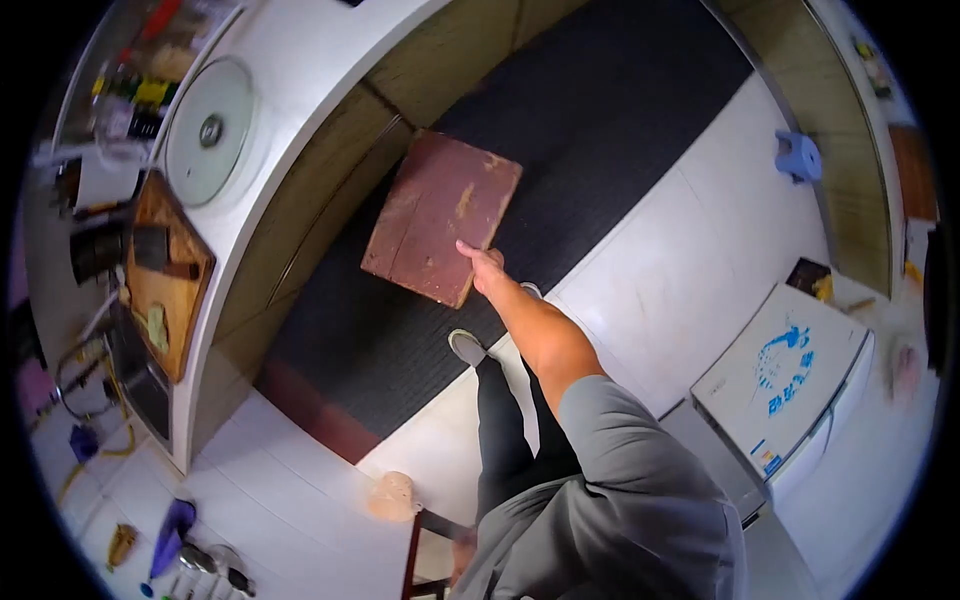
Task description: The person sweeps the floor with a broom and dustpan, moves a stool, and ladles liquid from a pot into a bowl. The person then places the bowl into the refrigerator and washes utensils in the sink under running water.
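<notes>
My right hand (484, 268) grips the near right edge of a worn, reddish-brown wooden board (435, 215), its thumb lying on the upper face. Paint has flaked off in patches and along the board's edges. The board is out in front of me above a dark floor mat (560, 150); whether anything lies beneath it is hidden. Low beside my body, part of my left hand (463, 556) shows next to a dark brown wooden frame (414, 550). Its fingers are too hidden and blurred to read.
On the left counter are a glass lid (208, 135) and a wooden cutting board (172, 290) with a cleaver (155, 248), near a sink (145, 375). A small white fridge (725, 385) stands at right. A blue stool (798, 157) is farther off. A pinkish container (392, 496) sits near the frame.
</notes>
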`<action>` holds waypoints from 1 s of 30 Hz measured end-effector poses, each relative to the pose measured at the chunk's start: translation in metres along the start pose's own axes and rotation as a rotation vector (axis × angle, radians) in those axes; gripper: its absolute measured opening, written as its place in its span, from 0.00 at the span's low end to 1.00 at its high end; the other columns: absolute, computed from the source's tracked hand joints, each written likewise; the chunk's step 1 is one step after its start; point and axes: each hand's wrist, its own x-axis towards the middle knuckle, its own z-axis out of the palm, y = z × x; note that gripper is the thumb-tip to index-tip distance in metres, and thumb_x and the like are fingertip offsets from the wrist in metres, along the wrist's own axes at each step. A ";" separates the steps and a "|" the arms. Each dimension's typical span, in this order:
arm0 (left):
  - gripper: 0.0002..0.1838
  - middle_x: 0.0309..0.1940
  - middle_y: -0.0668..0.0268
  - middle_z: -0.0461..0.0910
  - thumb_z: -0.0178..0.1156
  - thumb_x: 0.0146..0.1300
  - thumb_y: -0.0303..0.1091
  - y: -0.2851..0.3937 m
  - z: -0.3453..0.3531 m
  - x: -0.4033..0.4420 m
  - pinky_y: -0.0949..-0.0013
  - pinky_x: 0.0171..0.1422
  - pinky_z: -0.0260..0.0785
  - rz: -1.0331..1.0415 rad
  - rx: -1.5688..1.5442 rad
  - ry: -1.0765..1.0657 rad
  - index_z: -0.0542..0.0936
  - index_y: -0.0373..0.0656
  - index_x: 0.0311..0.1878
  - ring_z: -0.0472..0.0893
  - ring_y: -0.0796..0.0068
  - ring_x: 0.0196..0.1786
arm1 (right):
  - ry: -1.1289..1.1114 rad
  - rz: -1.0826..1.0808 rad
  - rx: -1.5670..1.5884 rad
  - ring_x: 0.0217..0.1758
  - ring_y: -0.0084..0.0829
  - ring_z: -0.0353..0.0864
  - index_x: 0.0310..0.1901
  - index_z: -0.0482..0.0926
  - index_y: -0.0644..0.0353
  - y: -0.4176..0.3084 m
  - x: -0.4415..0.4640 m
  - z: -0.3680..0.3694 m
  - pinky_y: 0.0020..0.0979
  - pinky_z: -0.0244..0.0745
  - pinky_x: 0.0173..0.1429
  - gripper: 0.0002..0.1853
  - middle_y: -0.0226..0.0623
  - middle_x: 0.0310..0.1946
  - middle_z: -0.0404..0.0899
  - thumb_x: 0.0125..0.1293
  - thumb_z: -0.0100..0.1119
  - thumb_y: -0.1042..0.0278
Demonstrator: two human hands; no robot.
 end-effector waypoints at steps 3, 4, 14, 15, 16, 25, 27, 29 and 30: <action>0.11 0.27 0.65 0.80 0.60 0.72 0.36 0.093 -0.037 0.030 0.68 0.32 0.75 -0.159 -0.479 -0.048 0.80 0.42 0.52 0.78 0.76 0.26 | 0.000 -0.055 -0.057 0.51 0.41 0.82 0.54 0.77 0.71 -0.081 -0.004 -0.014 0.43 0.77 0.58 0.30 0.48 0.51 0.81 0.50 0.80 0.70; 0.12 0.26 0.65 0.80 0.60 0.72 0.36 0.112 -0.043 0.042 0.68 0.31 0.75 -0.128 -0.590 0.000 0.79 0.42 0.54 0.78 0.75 0.25 | 0.018 -0.068 -0.128 0.49 0.41 0.83 0.52 0.77 0.71 -0.109 -0.010 -0.024 0.43 0.78 0.56 0.30 0.49 0.49 0.81 0.50 0.80 0.69; 0.13 0.25 0.62 0.80 0.58 0.73 0.40 0.240 -0.066 0.102 0.66 0.26 0.79 -0.096 -0.144 -0.166 0.78 0.41 0.52 0.77 0.74 0.19 | 0.115 -0.302 -0.087 0.48 0.37 0.83 0.57 0.75 0.65 -0.214 -0.120 -0.248 0.41 0.79 0.55 0.31 0.42 0.48 0.82 0.49 0.76 0.77; 0.13 0.25 0.61 0.80 0.59 0.73 0.40 0.247 -0.065 0.106 0.67 0.26 0.79 -0.109 -0.096 -0.177 0.78 0.40 0.51 0.78 0.74 0.19 | 0.134 -0.281 -0.061 0.49 0.37 0.83 0.58 0.74 0.65 -0.222 -0.129 -0.275 0.41 0.79 0.56 0.32 0.42 0.48 0.82 0.49 0.75 0.77; 0.14 0.25 0.61 0.80 0.60 0.72 0.40 0.253 -0.063 0.108 0.67 0.25 0.79 -0.123 -0.048 -0.185 0.78 0.40 0.50 0.78 0.74 0.19 | 0.152 -0.257 -0.036 0.50 0.38 0.83 0.58 0.74 0.64 -0.229 -0.138 -0.305 0.41 0.80 0.56 0.32 0.42 0.49 0.82 0.50 0.75 0.77; 0.15 0.28 0.60 0.81 0.61 0.72 0.42 0.290 -0.064 0.140 0.67 0.27 0.79 -0.109 0.015 -0.227 0.77 0.39 0.49 0.80 0.73 0.22 | 0.150 -0.206 0.188 0.64 0.39 0.75 0.68 0.67 0.61 -0.187 -0.188 -0.507 0.42 0.68 0.69 0.35 0.38 0.60 0.76 0.59 0.70 0.71; 0.17 0.29 0.60 0.81 0.59 0.73 0.41 0.294 -0.063 0.139 0.68 0.28 0.79 -0.108 0.061 -0.251 0.77 0.37 0.54 0.80 0.73 0.23 | 0.267 -0.271 0.229 0.64 0.39 0.74 0.68 0.67 0.61 -0.143 -0.196 -0.524 0.41 0.65 0.70 0.34 0.38 0.61 0.76 0.60 0.69 0.70; 0.17 0.30 0.60 0.82 0.59 0.73 0.41 0.301 -0.059 0.136 0.68 0.29 0.79 -0.096 0.085 -0.248 0.77 0.36 0.55 0.80 0.73 0.24 | 0.422 -0.346 0.316 0.64 0.39 0.74 0.67 0.68 0.62 -0.105 -0.204 -0.536 0.40 0.65 0.70 0.33 0.38 0.60 0.77 0.62 0.69 0.68; 0.17 0.31 0.60 0.82 0.58 0.73 0.40 0.306 -0.055 0.138 0.68 0.30 0.79 -0.086 0.113 -0.266 0.76 0.35 0.55 0.80 0.73 0.24 | 0.498 -0.378 0.362 0.63 0.39 0.75 0.67 0.69 0.63 -0.092 -0.205 -0.546 0.40 0.66 0.69 0.32 0.38 0.59 0.77 0.62 0.69 0.67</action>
